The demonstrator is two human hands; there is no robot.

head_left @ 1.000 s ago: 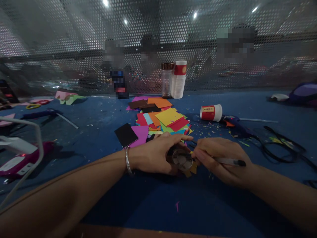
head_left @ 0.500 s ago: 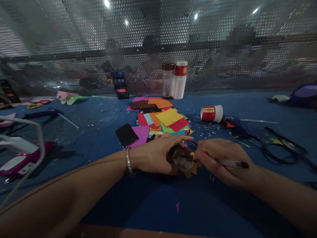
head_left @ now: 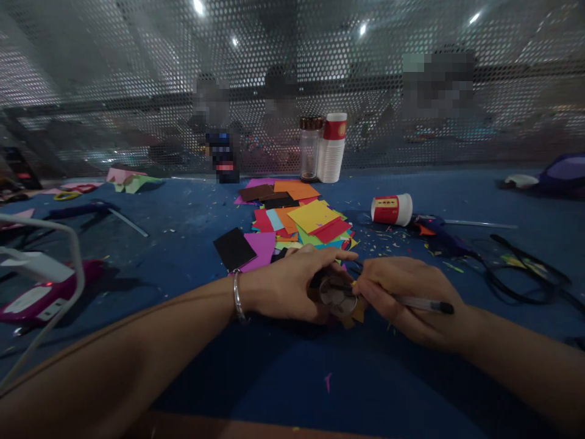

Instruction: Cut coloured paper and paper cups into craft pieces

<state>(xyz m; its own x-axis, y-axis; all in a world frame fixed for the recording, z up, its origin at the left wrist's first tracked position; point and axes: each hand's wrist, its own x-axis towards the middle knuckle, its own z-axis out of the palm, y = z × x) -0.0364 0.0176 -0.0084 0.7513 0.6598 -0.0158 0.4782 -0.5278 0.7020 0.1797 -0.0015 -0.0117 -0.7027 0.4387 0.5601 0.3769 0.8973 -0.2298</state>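
The half-curled left hand (head_left: pixel 292 283) holds a clear round thing (head_left: pixel 339 299); the right hand (head_left: pixel 409 286) pinches a clear black-ended pen (head_left: pixel 427 303). Bright paper squares (head_left: pixel 312 216) lie farther.

Slim, shiny silver bangle (head_left: pixel 237 297)

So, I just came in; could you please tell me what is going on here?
A person's right hand holds a pen close to a small round see-through thing, around which the left hand curves. What the pen's tip touches is not clear. Just beyond the hands lie coloured papers; to their right, a paper cup lies on its side by a blue glue gun.
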